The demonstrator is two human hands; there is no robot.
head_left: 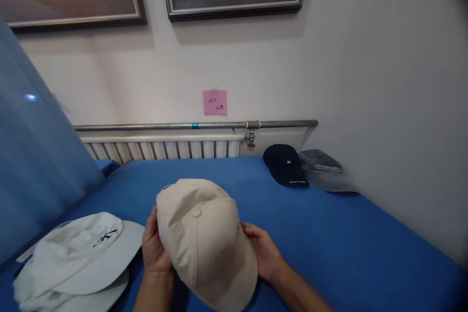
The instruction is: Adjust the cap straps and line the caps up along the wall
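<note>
A beige baseball cap (pixel 215 234) is held up in front of me, its crown facing me and its brim pointing down to the right. My left hand (pixel 155 246) grips the back edge of the cap, with some fingers hidden behind it. On the other side, my right hand (pixel 265 251) holds the cap near where the brim meets the crown, its fingertips partly out of sight. Close to my left forearm lies a white cap (pixel 80 253) with dark lettering, stacked on another pale cap (pixel 98 297).
A blue-covered bed (pixel 329 243) runs up to the wall. At its far right are a dark navy cap (pixel 285 163) and a grey cap (pixel 325 170). A radiator (pixel 164 147) and pipe (pixel 157 127) line the wall behind. A blue curtain (pixel 32 146) hangs at left.
</note>
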